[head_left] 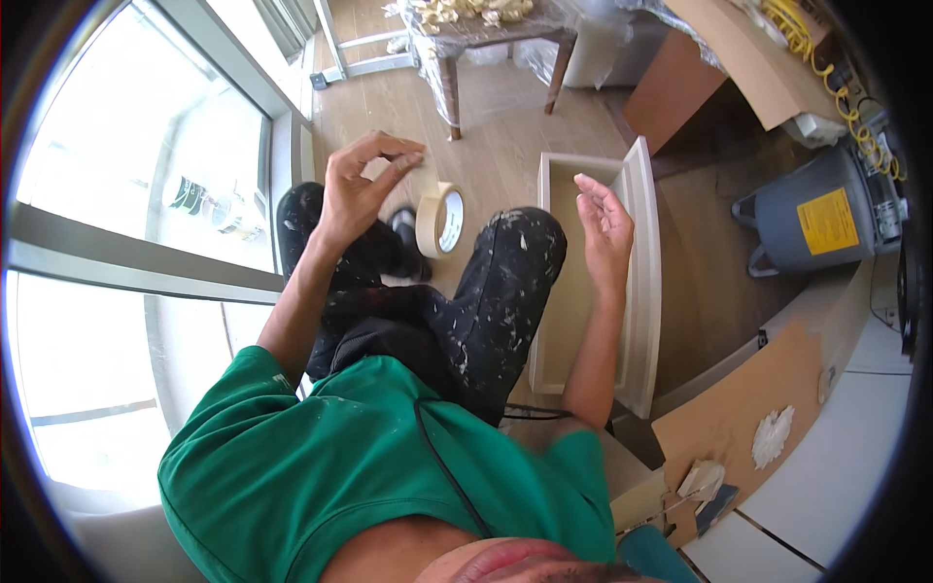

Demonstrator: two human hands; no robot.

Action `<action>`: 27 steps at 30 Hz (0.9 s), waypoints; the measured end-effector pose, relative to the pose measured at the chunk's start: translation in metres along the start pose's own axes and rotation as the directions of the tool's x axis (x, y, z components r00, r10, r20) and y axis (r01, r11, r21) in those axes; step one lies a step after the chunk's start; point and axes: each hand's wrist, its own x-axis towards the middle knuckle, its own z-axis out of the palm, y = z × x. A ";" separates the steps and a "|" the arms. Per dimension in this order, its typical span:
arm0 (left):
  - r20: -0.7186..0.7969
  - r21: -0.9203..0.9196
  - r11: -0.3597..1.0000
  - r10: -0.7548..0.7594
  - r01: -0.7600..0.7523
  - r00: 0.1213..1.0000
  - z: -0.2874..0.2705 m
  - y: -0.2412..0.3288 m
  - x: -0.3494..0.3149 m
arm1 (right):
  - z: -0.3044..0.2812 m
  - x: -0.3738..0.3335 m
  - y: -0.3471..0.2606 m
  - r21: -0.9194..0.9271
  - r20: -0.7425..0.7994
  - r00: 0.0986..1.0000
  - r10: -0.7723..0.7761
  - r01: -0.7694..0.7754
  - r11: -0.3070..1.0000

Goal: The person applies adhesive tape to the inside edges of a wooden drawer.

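One roll of beige tape (427, 228) hangs between my parted knees, below my left hand (362, 185), whose thumb and forefinger are pinched together on its loose end. The grip probably lets the roll's own weight keep the short strip taut. The roll is a smooth, matte ring around a pale core, tilted so that its hollow faces right. My right hand (605, 228) is raised above a cream box-shaped drawer (647, 321), thumb and fingers apart, with nothing visible between them; held so, it seems free to meet the tape. The drawer is rectangular and open-topped, with a raised border along its right panel; it stands just beside my knee, presumably within easy reach. Dried pale flecks speckle my black trousers (501, 301), in contrast to the soft green shirt (389, 447). Beyond, thin, crinkled clear plastic drapes a wooden-legged table (450, 87) on the wood-grained floor (496, 146).
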 end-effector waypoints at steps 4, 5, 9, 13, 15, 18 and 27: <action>0.042 -0.015 0.987 0.163 -0.163 0.986 -0.011 0.022 0.012 | 0.050 0.007 -0.071 -0.024 0.197 0.956 -0.219 0.228 0.973; 0.049 -0.012 0.984 0.176 -0.176 0.983 -0.010 0.024 0.010 | 0.063 0.005 -0.081 -0.017 0.241 0.938 -0.248 0.260 0.966; 0.084 -0.007 0.973 0.229 -0.229 0.970 -0.005 0.028 0.008 | 0.097 0.004 -0.101 -0.047 0.308 0.895 -0.323 0.353 0.934; 0.130 0.035 0.935 0.346 -0.353 0.929 0.006 0.033 0.024 | 0.103 0.009 -0.095 -0.127 0.211 0.928 -0.307 0.337 0.933; 0.067 0.109 0.904 0.408 -0.413 0.910 0.004 0.038 0.027 | 0.107 0.011 -0.102 -0.131 0.156 0.923 -0.350 0.371 0.919; 0.005 0.236 0.860 0.464 -0.452 0.886 0.001 0.037 0.022 | 0.107 0.015 -0.110 -0.126 0.110 0.893 -0.436 0.448 0.885; 0.078 -0.562 0.824 -0.034 0.072 0.996 0.027 0.007 0.015 | 0.091 0.023 -0.119 -0.262 0.062 0.836 -0.545 0.541 0.800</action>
